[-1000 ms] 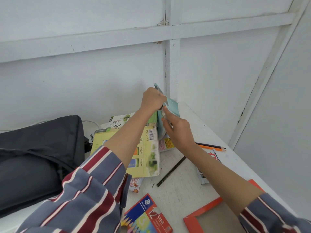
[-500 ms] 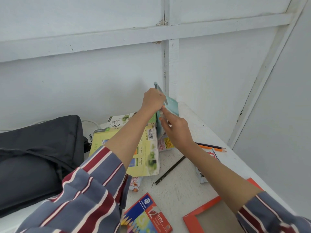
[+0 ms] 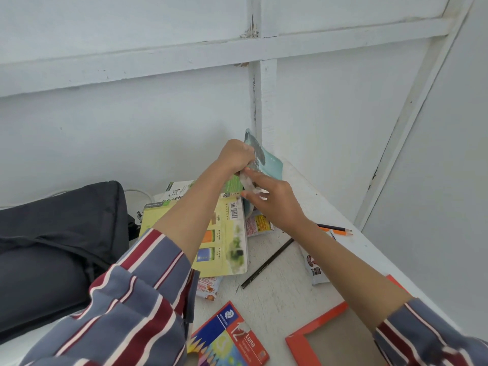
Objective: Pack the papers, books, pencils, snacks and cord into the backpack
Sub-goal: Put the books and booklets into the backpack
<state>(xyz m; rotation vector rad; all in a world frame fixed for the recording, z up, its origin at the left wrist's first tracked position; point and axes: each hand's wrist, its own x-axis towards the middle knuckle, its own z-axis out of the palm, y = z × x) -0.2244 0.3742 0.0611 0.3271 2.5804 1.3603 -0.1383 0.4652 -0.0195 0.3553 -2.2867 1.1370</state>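
The backpack (image 3: pixel 60 233) lies at the table's (image 3: pixel 277 281) left edge, well left of both hands. Near the far corner the teal packet (image 3: pixel 272 165) is held upright, long axis vertical. The left hand (image 3: pixel 235 157), nearer the bag, grips its upper edge; the right hand (image 3: pixel 277 202) pinches it lower down.

Open tabletop (image 3: pixel 285 291) beside black pencil (image 3: pixel 266 262), yellow book (image 3: pixel 227 247) crowding centre, backpack (image 3: pixel 60 233) walling the left, wall (image 3: pixel 158 141) close behind
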